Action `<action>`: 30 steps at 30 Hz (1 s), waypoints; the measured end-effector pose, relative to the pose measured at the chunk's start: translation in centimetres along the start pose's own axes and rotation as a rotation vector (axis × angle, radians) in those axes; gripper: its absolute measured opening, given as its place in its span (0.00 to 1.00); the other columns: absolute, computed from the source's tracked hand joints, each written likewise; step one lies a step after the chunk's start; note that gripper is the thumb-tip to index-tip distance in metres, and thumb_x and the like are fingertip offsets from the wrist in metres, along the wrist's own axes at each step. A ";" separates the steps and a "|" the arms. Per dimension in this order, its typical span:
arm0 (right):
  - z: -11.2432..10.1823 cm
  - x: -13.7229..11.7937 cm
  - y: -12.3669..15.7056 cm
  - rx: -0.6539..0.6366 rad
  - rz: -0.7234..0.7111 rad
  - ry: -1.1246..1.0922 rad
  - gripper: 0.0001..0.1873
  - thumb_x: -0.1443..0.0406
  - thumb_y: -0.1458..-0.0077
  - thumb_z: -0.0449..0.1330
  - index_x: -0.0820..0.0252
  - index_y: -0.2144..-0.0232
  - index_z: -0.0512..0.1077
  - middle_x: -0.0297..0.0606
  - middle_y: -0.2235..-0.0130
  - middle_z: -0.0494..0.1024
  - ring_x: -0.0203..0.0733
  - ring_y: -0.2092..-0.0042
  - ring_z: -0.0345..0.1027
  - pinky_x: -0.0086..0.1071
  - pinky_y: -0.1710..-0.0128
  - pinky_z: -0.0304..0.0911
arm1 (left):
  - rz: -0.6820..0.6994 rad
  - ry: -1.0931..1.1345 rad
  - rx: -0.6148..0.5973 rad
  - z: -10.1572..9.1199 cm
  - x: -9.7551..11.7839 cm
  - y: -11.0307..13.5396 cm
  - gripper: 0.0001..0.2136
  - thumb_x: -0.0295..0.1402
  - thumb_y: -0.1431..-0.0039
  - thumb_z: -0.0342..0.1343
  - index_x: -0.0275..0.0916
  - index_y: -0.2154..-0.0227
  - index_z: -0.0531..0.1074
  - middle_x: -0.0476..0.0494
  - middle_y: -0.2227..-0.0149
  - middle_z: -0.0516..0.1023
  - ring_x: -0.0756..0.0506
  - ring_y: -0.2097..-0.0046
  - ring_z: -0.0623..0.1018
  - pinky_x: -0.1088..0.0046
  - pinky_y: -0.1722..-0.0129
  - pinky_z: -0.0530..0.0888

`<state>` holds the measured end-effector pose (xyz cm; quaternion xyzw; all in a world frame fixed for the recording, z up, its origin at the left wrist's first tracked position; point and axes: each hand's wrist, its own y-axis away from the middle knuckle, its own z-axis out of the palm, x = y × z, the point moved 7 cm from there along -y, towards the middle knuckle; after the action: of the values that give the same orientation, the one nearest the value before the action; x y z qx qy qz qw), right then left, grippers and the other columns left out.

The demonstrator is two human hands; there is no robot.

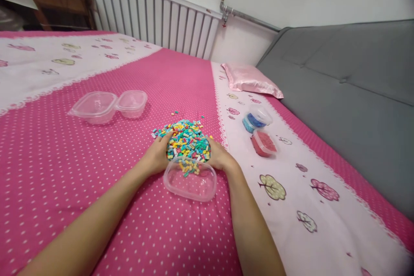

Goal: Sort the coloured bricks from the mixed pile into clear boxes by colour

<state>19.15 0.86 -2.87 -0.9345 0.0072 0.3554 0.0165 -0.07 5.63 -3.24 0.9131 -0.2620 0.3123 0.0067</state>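
A heap of small building bricks (187,136) in yellow, teal, blue, red and white lies in front of me. At its near side is a clear plastic container (190,189), its near part spread toward me with a few bricks at its far edge. My left hand (161,151) curves around the left side of the bricks, thumb at their edge. Opposite it, my right hand (218,154) curves around the right side. Both appear to grip the container's sides; most fingers are hidden, and bricks cover much of its far part.
Another clear container (97,105) with an open lid stands at left. Rightward are a container of blue pieces (257,118) and one of red pieces (263,143). A pink pillow (252,79) lies by the grey headboard (343,64). A radiator (155,13) lines the wall.
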 end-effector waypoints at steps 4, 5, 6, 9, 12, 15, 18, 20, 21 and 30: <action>0.3 -0.4 -1.0 0.137 -0.091 -0.155 0.49 0.63 0.71 0.71 0.59 0.43 0.60 0.44 0.49 0.72 0.48 0.49 0.67 0.40 0.48 0.62 | 0.046 0.054 0.022 0.1 0.7 -2.4 0.47 0.44 0.67 0.64 0.33 0.40 0.56 0.32 0.42 0.65 0.33 0.42 0.66 0.58 0.44 0.63; 0.2 -0.4 -1.1 0.175 -0.095 -0.184 0.49 0.64 0.70 0.70 0.59 0.43 0.59 0.44 0.48 0.72 0.48 0.49 0.67 0.40 0.47 0.61 | 0.037 0.070 0.004 0.1 1.0 -3.0 0.47 0.42 0.68 0.64 0.32 0.41 0.56 0.33 0.43 0.67 0.34 0.43 0.67 0.59 0.44 0.64; 0.2 -0.5 -1.3 0.203 -0.093 -0.210 0.48 0.65 0.69 0.70 0.59 0.43 0.59 0.43 0.48 0.72 0.48 0.49 0.67 0.40 0.47 0.61 | 0.022 0.087 -0.016 0.0 1.3 -3.6 0.46 0.41 0.69 0.64 0.32 0.41 0.58 0.34 0.44 0.68 0.34 0.44 0.69 0.60 0.45 0.64; 0.0 -0.6 -1.7 0.268 -0.069 -0.257 0.44 0.68 0.65 0.67 0.58 0.43 0.59 0.42 0.48 0.72 0.46 0.51 0.69 0.40 0.48 0.62 | -0.040 0.118 -0.063 -0.4 2.1 -5.1 0.42 0.37 0.70 0.63 0.34 0.45 0.63 0.38 0.51 0.75 0.35 0.49 0.73 0.61 0.47 0.67; -0.1 -0.9 -1.9 0.291 -0.063 -0.265 0.43 0.70 0.61 0.63 0.58 0.41 0.57 0.42 0.45 0.70 0.44 0.49 0.67 0.37 0.46 0.61 | -0.091 0.154 -0.054 -1.0 2.7 -6.2 0.35 0.35 0.65 0.60 0.34 0.48 0.66 0.41 0.56 0.77 0.38 0.54 0.76 0.64 0.53 0.71; -0.2 -1.7 -2.1 0.254 -0.119 -0.303 0.43 0.70 0.58 0.61 0.58 0.39 0.53 0.43 0.40 0.63 0.42 0.42 0.60 0.36 0.41 0.55 | -0.105 0.207 -0.020 -1.9 3.5 -6.5 0.34 0.35 0.60 0.58 0.33 0.45 0.62 0.40 0.53 0.75 0.41 0.52 0.75 0.67 0.54 0.72; -0.2 -2.9 -2.0 0.169 -0.208 -0.382 0.45 0.69 0.57 0.61 0.59 0.37 0.49 0.43 0.36 0.56 0.42 0.37 0.52 0.35 0.39 0.51 | -0.102 0.232 0.010 -2.9 4.3 -6.0 0.37 0.34 0.59 0.58 0.33 0.42 0.59 0.37 0.48 0.72 0.40 0.50 0.74 0.65 0.53 0.71; -0.3 -3.7 -1.8 0.092 -0.258 -0.441 0.46 0.68 0.54 0.61 0.59 0.36 0.45 0.42 0.35 0.53 0.41 0.37 0.52 0.34 0.40 0.52 | -0.100 0.276 0.002 -3.3 4.6 -5.3 0.37 0.32 0.59 0.57 0.33 0.41 0.59 0.36 0.47 0.71 0.40 0.50 0.74 0.64 0.54 0.72; -0.4 -4.1 -1.8 0.065 -0.278 -0.461 0.45 0.68 0.53 0.60 0.58 0.36 0.44 0.41 0.35 0.53 0.40 0.36 0.51 0.33 0.40 0.53 | -0.097 0.321 -0.008 -3.3 4.7 -4.9 0.35 0.32 0.58 0.56 0.33 0.42 0.60 0.35 0.47 0.71 0.40 0.50 0.74 0.63 0.54 0.72; -2.7 -5.3 -1.3 -0.043 -0.282 -0.612 0.32 0.72 0.48 0.51 0.55 0.41 0.57 0.42 0.39 0.62 0.39 0.41 0.60 0.38 0.43 0.58 | -0.062 0.319 0.006 -3.9 3.9 -2.7 0.23 0.33 0.53 0.49 0.31 0.52 0.72 0.36 0.54 0.78 0.40 0.54 0.77 0.62 0.53 0.71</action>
<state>16.96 2.11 2.69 -0.7765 -0.1349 0.6137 0.0470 1.62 6.76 2.49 0.8597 -0.2283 0.4536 0.0550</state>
